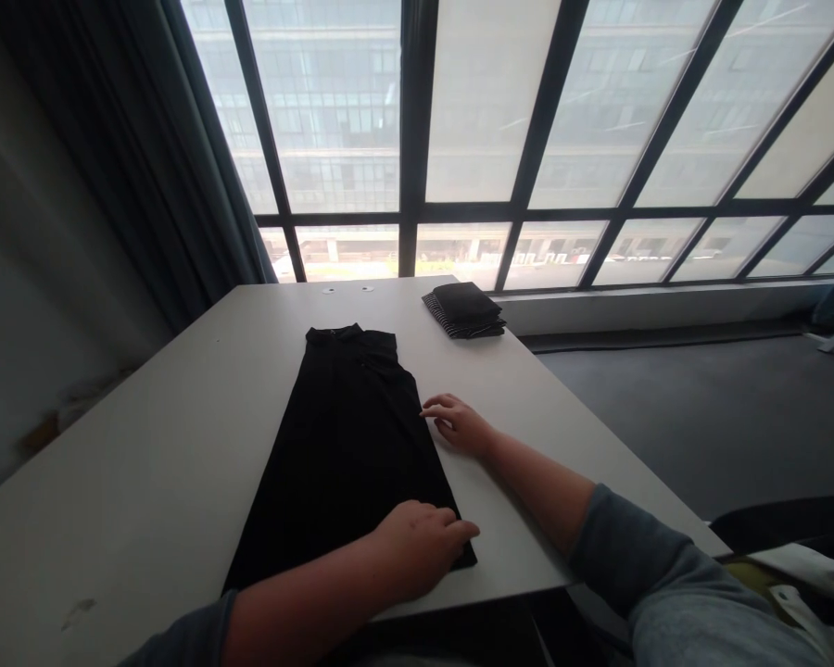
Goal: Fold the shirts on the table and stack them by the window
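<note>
A black collared shirt (340, 445) lies on the white table (181, 398), folded lengthwise, its collar at the far end and its hem toward me. Part of a short sleeve lies folded over near the collar. My left hand (423, 547) reaches across the near part of the shirt, its fingers closed at the right edge by the hem corner; the fingertips are partly hidden. Along the same right edge, farther off, my right hand (457, 424) rests with its fingers apart, the index fingertip touching the cloth.
A stack of folded dark clothes (464, 310), some striped, sits at the table's far right corner. Tall windows (479, 102) stand behind the table, with a dark curtain (145, 157) at the left. Grey floor (667, 398) lies right of the table. A dark chair-like shape (792, 523) is at the lower right.
</note>
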The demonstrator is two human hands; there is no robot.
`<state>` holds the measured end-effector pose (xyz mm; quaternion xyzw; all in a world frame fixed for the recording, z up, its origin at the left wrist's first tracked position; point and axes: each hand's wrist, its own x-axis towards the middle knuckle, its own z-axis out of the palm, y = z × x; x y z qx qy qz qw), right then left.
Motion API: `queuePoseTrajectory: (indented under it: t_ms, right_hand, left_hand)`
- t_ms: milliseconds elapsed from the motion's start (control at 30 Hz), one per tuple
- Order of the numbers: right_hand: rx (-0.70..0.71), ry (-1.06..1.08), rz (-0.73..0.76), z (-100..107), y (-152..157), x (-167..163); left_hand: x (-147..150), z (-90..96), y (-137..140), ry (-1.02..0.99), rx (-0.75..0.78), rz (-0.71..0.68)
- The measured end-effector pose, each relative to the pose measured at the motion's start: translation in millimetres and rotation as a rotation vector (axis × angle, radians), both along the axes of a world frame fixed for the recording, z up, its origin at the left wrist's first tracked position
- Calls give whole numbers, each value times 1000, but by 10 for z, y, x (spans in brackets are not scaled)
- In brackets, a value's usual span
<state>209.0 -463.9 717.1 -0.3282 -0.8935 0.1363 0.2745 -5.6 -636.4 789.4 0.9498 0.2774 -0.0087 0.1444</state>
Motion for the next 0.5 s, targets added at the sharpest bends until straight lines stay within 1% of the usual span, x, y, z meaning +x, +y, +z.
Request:
queuePoseTrajectory:
  t_ms: [67, 133, 200, 267, 333, 400, 500]
  right_hand:
    - [-38, -2, -114, -21, 211, -27]
    - [-130, -55, -224, -23, 508, -88]
    - [-224, -117, -299, -4, 852, -188]
    - [-280, -160, -323, 25, 1201, -322]
    - [-315, -192, -324, 49, 1528, -477]
    - [-350, -222, -334, 59, 1825, -640]
    - [-384, -259, -358, 58, 2202, -873]
  left_hand:
    - [30, 44, 95, 37, 3, -69]
    - [82, 67, 192, 83, 24, -141]
    - [130, 79, 273, 94, 62, -196]
    - [145, 86, 329, 45, 113, -234]
    - [114, 95, 360, -50, 168, -265]
    - [41, 115, 372, -131, 213, -297]
    - [-99, 158, 372, -167, 233, -309]
